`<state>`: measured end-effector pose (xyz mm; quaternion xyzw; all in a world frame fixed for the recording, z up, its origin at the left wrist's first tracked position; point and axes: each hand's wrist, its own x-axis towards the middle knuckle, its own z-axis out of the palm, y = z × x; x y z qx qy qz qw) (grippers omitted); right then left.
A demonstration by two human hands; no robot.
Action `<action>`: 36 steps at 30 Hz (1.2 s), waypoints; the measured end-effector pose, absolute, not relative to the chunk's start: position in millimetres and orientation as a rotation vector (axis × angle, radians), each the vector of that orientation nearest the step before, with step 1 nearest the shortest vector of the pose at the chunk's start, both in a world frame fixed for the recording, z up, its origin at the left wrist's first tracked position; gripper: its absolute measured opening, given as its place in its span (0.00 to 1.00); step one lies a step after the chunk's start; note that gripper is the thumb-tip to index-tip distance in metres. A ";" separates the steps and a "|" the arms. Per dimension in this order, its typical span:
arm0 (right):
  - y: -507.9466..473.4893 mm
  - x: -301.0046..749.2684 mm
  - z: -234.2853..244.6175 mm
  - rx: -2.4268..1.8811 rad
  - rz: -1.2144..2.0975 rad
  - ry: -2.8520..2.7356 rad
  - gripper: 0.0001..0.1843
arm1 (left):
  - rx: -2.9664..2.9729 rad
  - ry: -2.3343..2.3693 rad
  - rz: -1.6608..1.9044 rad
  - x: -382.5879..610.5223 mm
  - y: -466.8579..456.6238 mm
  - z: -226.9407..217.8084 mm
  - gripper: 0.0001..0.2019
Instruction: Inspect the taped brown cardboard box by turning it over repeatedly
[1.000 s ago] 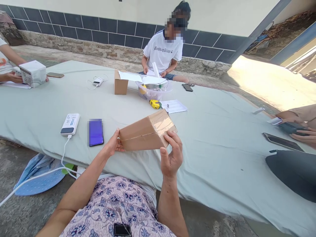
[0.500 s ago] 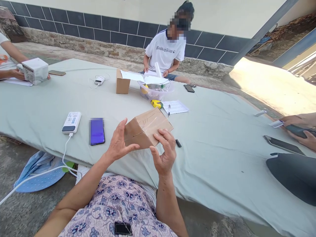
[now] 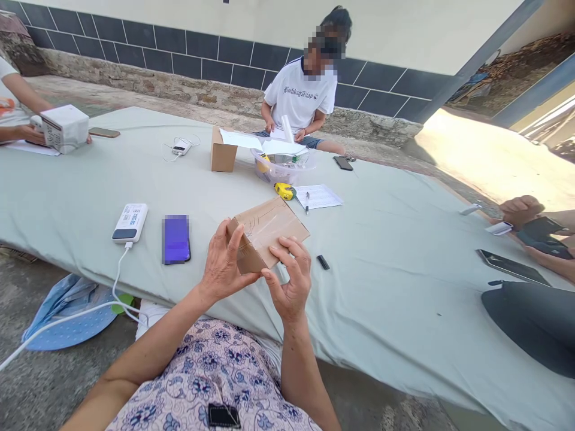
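A brown cardboard box [image 3: 269,230] with clear tape across it is held tilted between my two hands, close to the table's near edge. My left hand [image 3: 223,263] grips its left end, with the thumb along the lower edge and fingers over the end face. On the right, my right hand [image 3: 290,275] holds the box with its fingers on the taped face and the thumb at the lower corner. Just beyond the box lie a yellow tape measure [image 3: 284,191] and a printed sheet [image 3: 321,196] with a pen [image 3: 307,203]. A small black piece [image 3: 323,262] lies to its right.
A power bank [image 3: 130,223] with a white cable and a phone [image 3: 176,239] lie at left. Further back stand a plastic basket [image 3: 281,173] and another cardboard box [image 3: 223,155]. Other people sit around the table; one holds a white box [image 3: 67,129]. A dark cap-like object [image 3: 534,323] is at right.
The box has turned slightly and shifted a little left. My left fingers have moved onto its end face, and my right hand has shifted left with it.
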<state>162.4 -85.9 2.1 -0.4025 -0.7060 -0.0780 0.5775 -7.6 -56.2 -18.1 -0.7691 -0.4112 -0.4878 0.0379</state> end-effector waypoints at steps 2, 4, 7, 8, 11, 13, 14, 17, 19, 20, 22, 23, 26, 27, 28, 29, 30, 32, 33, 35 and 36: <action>-84.9 165.1 2.9 -0.938 -0.185 -1.665 0.18 | -2.374 -1.264 -1.488 -8.6 -56.2 -17.1 0.53; -83.6 168.6 3.1 -0.947 -0.186 -1.675 0.20 | -2.394 -1.266 -1.490 -9.7 -56.4 -15.7 0.53; -81.5 175.4 1.8 -0.983 -0.176 -1.671 0.25 | -2.428 -1.249 -1.517 -12.3 -56.3 -12.7 0.54; -80.9 178.3 0.9 -1.003 -0.173 -1.663 0.26 | -2.448 -1.232 -1.528 -13.7 -56.0 -11.5 0.54; -79.2 188.0 -1.6 -1.093 -0.161 -1.614 0.26 | -2.553 -1.150 -1.563 -20.9 -53.8 -8.3 0.56; -78.2 194.1 -2.8 -1.149 -0.136 -1.569 0.28 | -2.639 -1.097 -1.578 -27.4 -51.5 -7.9 0.57; -77.8 196.6 -3.3 -1.163 -0.117 -1.545 0.28 | -2.677 -1.081 -1.585 -30.9 -50.2 -8.4 0.57; -76.8 200.1 -4.6 -1.134 -0.020 -1.475 0.27 | -2.777 -1.075 -1.636 -40.3 -47.3 -11.4 0.57; -76.6 199.3 -6.0 -1.080 0.078 -1.411 0.24 | -2.842 -1.101 -1.705 -45.0 -46.7 -13.1 0.57; -76.7 198.4 -6.8 -1.059 0.124 -1.373 0.22 | -2.875 -1.126 -1.747 -46.8 -46.9 -13.3 0.57; -77.1 196.3 -8.3 -1.049 0.188 -1.290 0.19 | -2.934 -1.192 -1.836 -49.2 -48.1 -12.3 0.57; -77.3 195.4 -8.9 -1.058 0.208 -1.251 0.19 | -2.957 -1.231 -1.882 -50.0 -48.9 -11.1 0.56; -77.3 194.2 -10.3 -1.098 0.280 -1.191 0.21 | -2.988 -1.333 -2.064 -51.4 -50.0 -7.0 0.56; -77.1 194.2 -10.5 -1.108 0.317 -1.201 0.22 | -2.982 -1.358 -2.153 -51.9 -49.6 -6.0 0.57; -76.9 194.3 -10.6 -1.112 0.356 -1.225 0.22 | -2.967 -1.381 -2.253 -52.5 -48.8 -5.4 0.57; -76.5 194.4 -10.7 -1.111 0.392 -1.256 0.22 | -2.946 -1.400 -2.357 -53.2 -47.7 -5.3 0.57; -76.2 194.6 -10.8 -1.106 0.420 -1.291 0.21 | -2.922 -1.416 -2.458 -53.9 -46.3 -5.5 0.57; -75.5 195.0 -11.2 -1.097 0.449 -1.343 0.21 | -2.859 -1.446 -2.639 -55.0 -43.2 -6.9 0.57; -75.3 195.2 -11.7 -1.098 0.454 -1.361 0.20 | -2.813 -1.468 -2.719 -55.2 -41.7 -7.7 0.57; -74.8 195.8 -13.1 -1.111 0.464 -1.390 0.20 | -2.690 -1.520 -2.865 -54.7 -39.0 -9.2 0.57; -74.7 196.2 -14.1 -1.120 0.470 -1.403 0.20 | -2.619 -1.549 -2.926 -54.3 -37.9 -9.8 0.57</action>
